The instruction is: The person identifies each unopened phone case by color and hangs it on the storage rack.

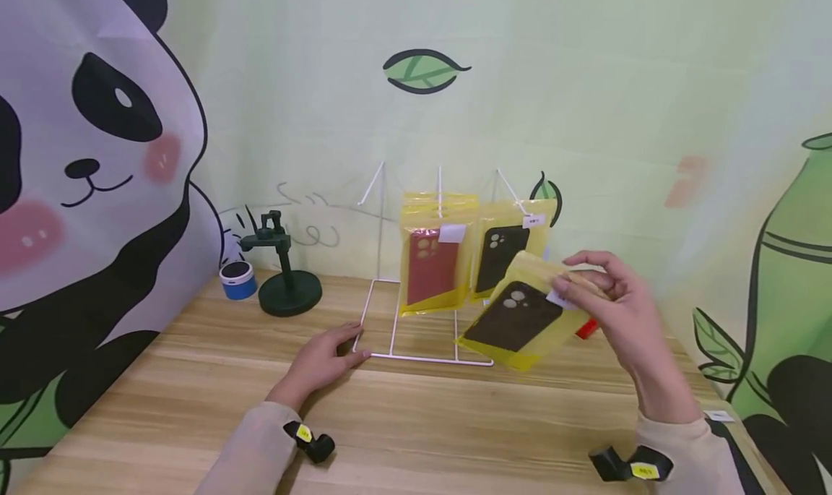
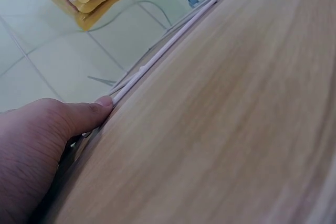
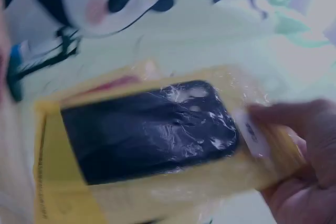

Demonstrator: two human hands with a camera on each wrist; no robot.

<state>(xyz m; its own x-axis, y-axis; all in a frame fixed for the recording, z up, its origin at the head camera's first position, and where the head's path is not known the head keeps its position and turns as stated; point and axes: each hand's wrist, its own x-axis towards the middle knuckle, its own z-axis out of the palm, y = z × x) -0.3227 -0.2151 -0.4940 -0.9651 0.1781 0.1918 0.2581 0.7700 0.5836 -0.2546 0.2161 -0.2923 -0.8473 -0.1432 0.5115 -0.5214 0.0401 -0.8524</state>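
In the head view my right hand [image 1: 617, 300] pinches the top of a yellow plastic packet with a black phone case [image 1: 516, 314] inside. It is tilted in front of a white wire display rack [image 1: 416, 358]. The right wrist view shows the same packaged phone case [image 3: 152, 129] close up, a white label by my thumb. On the rack's hooks hang red phone case packets [image 1: 432, 271], several deep, and a black phone case packet [image 1: 500, 256]; the left hook is bare. My left hand [image 1: 325, 358] holds the front-left corner of the rack's base, thumb [image 2: 89, 114] against the wire.
Left of the rack stands a dark green stand [image 1: 289, 289] with a round base, beside a small blue cylinder [image 1: 238, 282]. A red object [image 1: 587, 329] lies partly hidden behind my right hand. A printed panda cloth [image 1: 117, 119] hangs behind the wooden table [image 1: 416, 423].
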